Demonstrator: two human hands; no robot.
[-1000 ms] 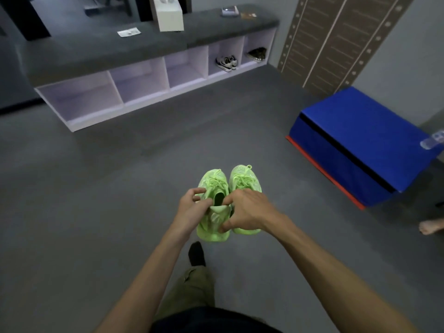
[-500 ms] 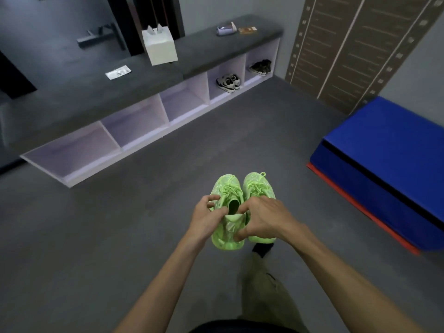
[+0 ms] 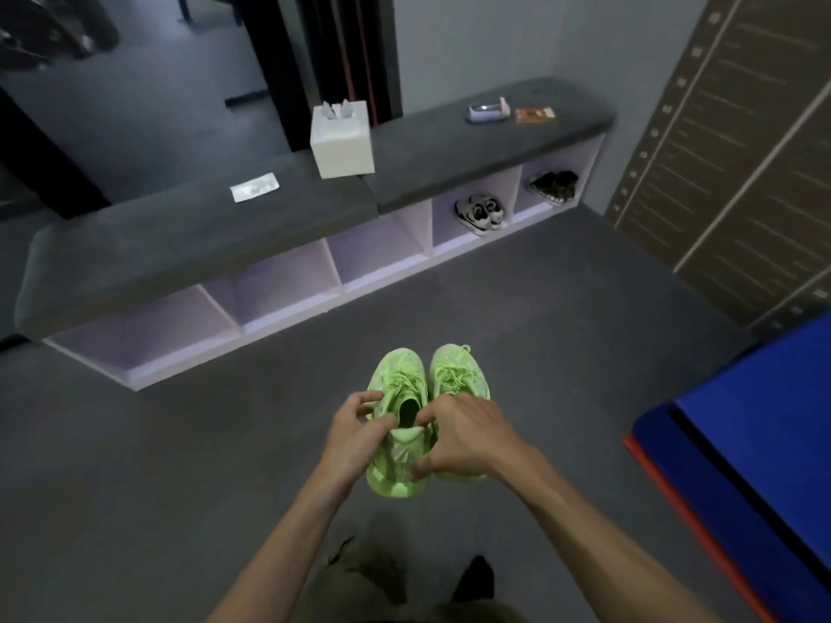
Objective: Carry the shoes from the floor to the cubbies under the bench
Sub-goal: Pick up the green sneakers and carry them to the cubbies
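I hold a pair of neon green sneakers (image 3: 404, 384) side by side above the grey floor, toes pointing away from me. My left hand (image 3: 353, 442) grips the left shoe's collar and my right hand (image 3: 463, 436) grips across both heels. Ahead stands a long bench (image 3: 180, 245) with a grey cushion and white cubbies (image 3: 279, 285) beneath. The three left cubbies hold nothing. A white and black pair (image 3: 480, 213) sits in the fourth cubby and a dark pair (image 3: 554, 186) in the far right one.
On the bench top rest a white tissue box (image 3: 341, 141), a small white packet (image 3: 255, 187), a pale case (image 3: 488, 112) and a brown card (image 3: 535, 114). A blue padded block with a red base (image 3: 742, 451) lies at the right. A panelled wall (image 3: 728, 150) rises behind it.
I have walked closer to the bench and the view has turned left. The blue block has slid toward the right edge. Both hands keep the same grip on the green sneakers.
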